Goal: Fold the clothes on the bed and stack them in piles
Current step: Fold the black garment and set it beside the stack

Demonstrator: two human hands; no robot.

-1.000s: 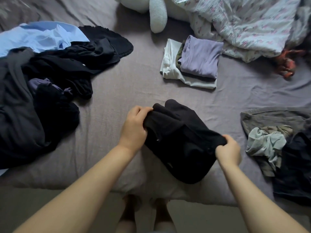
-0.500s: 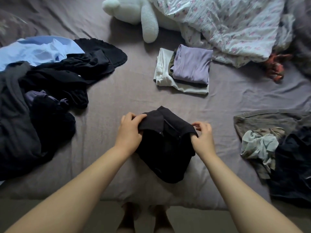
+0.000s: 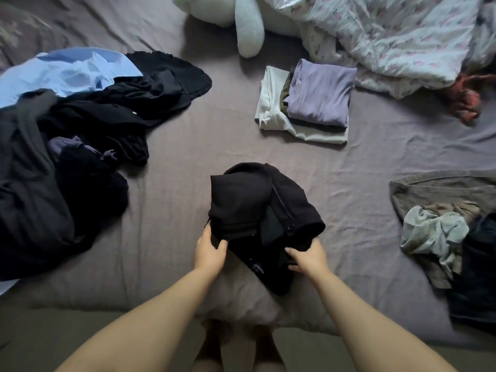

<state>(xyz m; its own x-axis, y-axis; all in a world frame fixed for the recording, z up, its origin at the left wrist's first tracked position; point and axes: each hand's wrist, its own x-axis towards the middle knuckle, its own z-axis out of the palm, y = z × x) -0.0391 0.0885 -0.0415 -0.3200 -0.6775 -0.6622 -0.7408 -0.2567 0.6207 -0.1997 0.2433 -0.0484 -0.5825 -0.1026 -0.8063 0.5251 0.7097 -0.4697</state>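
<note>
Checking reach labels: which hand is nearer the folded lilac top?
Right. The right hand grips the black garment below the folded lilac top; the left hand sits further left.

A wide bed covered in a wrinkled mauve-grey cotton sheet (image 3: 220, 135) fills nearly the whole view under dim, soft light. At its far edge lie a white plush stuffed toy (image 3: 248, 25) and, just beside it to the right, a rumpled white quilt with a small pink floral print (image 3: 397, 41). Below the near edge of the mattress runs a strip of dull olive-grey floor (image 3: 67, 336).
</note>
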